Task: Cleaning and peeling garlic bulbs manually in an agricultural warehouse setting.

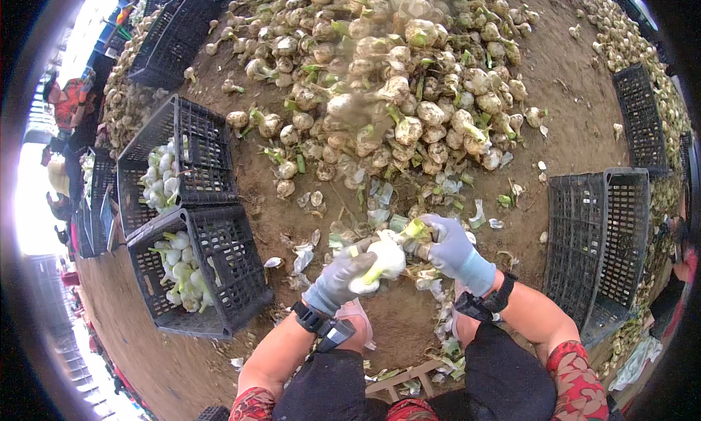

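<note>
My left hand (345,270), in a grey glove, is closed around white garlic bulbs (388,258). Two of them seem to be in its grip, and a pale green stem runs across the lower one (362,285). Close by on the right, my gloved right hand (454,251) pinches a yellow-green garlic stalk with leaf sheath (417,229) at the top of the upper bulb. Whether the stalk is still joined to that bulb cannot be made out. Beyond both hands lies a big heap of soil-stained garlic (405,92) on the dirt floor.
Two black plastic crates on the left, a nearer one (224,267) and a farther one (205,147), hold cleaned garlic. Another black crate (578,246) stands at the right. Peeled skins (304,256) litter the ground. A person (71,103) is at the far left.
</note>
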A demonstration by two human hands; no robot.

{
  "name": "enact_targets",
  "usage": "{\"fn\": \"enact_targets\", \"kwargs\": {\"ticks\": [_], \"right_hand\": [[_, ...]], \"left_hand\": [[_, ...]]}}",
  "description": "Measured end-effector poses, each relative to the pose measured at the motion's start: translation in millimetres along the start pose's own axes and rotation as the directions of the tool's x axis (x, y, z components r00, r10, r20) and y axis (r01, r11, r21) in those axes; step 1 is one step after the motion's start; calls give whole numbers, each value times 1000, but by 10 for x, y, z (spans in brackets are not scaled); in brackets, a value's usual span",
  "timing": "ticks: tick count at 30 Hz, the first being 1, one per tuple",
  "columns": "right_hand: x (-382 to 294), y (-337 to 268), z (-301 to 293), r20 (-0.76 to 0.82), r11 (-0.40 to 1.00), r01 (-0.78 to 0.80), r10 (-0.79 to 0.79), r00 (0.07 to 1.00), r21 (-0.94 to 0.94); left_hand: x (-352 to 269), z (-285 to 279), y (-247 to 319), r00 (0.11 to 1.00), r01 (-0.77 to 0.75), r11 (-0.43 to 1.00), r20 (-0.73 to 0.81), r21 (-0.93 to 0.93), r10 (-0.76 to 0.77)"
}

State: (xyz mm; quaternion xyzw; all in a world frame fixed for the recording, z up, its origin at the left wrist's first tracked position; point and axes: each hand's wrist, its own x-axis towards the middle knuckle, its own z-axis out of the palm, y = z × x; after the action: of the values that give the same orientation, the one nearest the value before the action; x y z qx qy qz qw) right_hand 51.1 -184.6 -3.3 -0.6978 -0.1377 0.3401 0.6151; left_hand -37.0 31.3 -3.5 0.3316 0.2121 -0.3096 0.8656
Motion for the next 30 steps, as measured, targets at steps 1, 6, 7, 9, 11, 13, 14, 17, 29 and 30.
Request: {"fn": "enact_targets", "kwargs": {"ticks": [1,6,7,9,11,13,14,17,29,30], "right_hand": [[35,123,17,-45,988,-21,28,999,150],[393,225,37,-50,824,257,-325,944,-505],[422,179,39,63,759,225,-237,969,-611],[470,344,59,229,659,313,-214,950,-683],[398,381,-111,160,894,122,-57,985,-431],[340,252,-247,120,922,-346,369,922,-173],[203,359,-423,60,947,-154,178,982,-282],[-130,145,-327,94,847,142,-109,990,-513],[150,-89,-236,-227,649,95,122,966,755],[158,-31,-282,-221,611,56,198,955,790]], "left_hand": [[28,59,15,1000,4,1000,9,0,-4],[134,172,-92,984,114,964,109,241,-144],[167,166,-113,971,156,941,126,302,-201],[209,220,-101,969,118,951,175,287,-173],[237,185,-116,966,75,960,220,269,-137],[138,-78,-159,984,152,939,39,310,-172],[152,60,-43,1000,18,844,-10,536,-15],[231,114,-32,978,15,853,-184,522,95],[426,146,-395,928,170,-301,-255,938,-270],[422,161,-392,931,158,-302,-244,940,-272]]}}
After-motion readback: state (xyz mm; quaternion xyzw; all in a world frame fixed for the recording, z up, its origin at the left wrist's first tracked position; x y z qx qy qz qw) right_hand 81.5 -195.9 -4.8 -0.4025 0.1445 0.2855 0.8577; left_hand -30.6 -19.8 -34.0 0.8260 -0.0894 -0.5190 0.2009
